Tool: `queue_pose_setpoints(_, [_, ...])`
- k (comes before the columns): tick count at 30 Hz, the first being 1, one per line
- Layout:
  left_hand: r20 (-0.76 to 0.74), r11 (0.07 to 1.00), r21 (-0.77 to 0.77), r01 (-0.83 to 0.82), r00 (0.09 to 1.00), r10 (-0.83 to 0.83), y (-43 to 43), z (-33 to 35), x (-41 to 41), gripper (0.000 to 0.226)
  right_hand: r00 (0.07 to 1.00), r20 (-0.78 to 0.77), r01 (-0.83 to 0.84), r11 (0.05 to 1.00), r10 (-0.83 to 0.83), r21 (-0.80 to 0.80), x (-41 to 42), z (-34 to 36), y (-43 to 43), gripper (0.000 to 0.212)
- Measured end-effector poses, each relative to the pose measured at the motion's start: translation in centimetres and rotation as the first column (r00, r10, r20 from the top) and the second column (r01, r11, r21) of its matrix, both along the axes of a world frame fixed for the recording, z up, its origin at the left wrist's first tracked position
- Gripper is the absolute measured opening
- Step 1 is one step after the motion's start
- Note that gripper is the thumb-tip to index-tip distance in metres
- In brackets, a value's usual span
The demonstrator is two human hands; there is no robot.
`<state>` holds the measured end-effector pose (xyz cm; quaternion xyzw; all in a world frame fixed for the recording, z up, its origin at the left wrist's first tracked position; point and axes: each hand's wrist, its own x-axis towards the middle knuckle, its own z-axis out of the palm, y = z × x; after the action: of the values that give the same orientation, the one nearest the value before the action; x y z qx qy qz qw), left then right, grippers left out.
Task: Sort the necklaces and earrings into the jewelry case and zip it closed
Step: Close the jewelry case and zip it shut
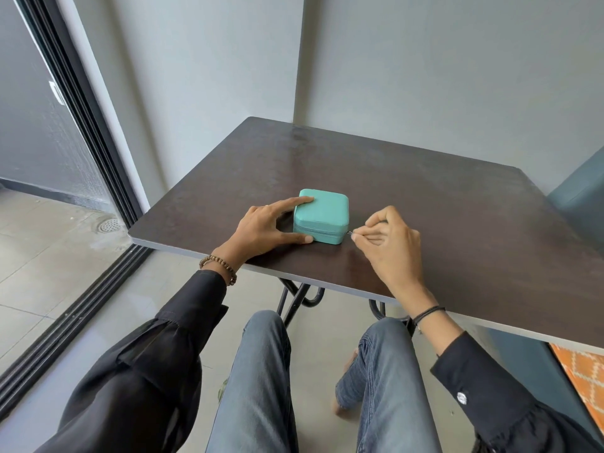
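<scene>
Case: small turquoise square zip-around jewelry case [321,214], lid down, lying near the near-left edge of the dark brown wooden tabletop [425,204].
Zipper: dark seam runs along the near side wall of the case, left to right, ending at the near right corner, where a small metal zipper pull [350,232] sticks out.
Right hand: right hand [390,238] lies just right of the case, thumb and forefinger pinched on the pull, other fingers curled.
Left hand: left hand [264,228] braces the case from the left, forefinger on the lid's far-left edge, thumb against the near wall; spread, steadying rather than clenched.
Key relation: pull sits at the corner towards the right hand, so any remaining travel likely follows the right wall, while the left hand resists.
Hidden: right and far walls unseen, so zip completion cannot be told; no necklaces or earrings visible outside.
</scene>
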<state>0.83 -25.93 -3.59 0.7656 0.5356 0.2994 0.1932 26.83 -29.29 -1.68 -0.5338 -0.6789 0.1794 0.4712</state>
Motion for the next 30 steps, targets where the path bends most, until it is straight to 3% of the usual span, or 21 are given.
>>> queue_pose_setpoints(10, [-0.003, 1.0, -0.014, 0.017, 1.0, -0.017, 0.1, 0.1, -0.1, 0.083, 0.999, 0.022, 0.027, 0.994, -0.025, -0.103, 0.6, 0.9, 7.5, 0.03])
queue_pose_setpoints(14, [0.003, 1.0, -0.003, 0.02, 1.0, -0.02, 0.1, 0.2, -0.1, 0.079, 0.996, 0.077, -0.027, 0.993, 0.036, -0.114, -0.3, 1.5, 10.0, 0.031])
queue_pose_setpoints(21, [0.012, 0.999, -0.033, 0.013, 1.0, -0.012, -0.1, 0.3, -0.1, 0.079, 0.978, 0.151, -0.126, 0.984, 0.145, -0.13, -1.5, 1.8, 11.5, 0.016])
queue_pose_setpoints(25, [0.001, 1.0, -0.025, -0.011, 1.0, 0.011, -0.4, 0.4, 0.2, 0.086, 0.999, 0.051, -0.005, 0.984, 0.014, -0.181, -1.4, 0.6, 10.3, 0.014])
queue_pose_setpoints(28, [0.071, 0.995, -0.075, -0.062, 0.995, 0.067, -0.6, 0.0, 0.3, 0.097, 0.997, 0.012, 0.077, 0.977, -0.076, -0.199, -1.9, 0.0, 8.2, 0.011])
queue_pose_setpoints(30, [0.104, 0.993, -0.082, -0.082, 0.99, 0.091, -0.8, -0.3, 0.4, 0.088, 0.998, 0.0, 0.068, 0.967, -0.07, -0.245, -2.0, -0.4, 6.9, 0.011])
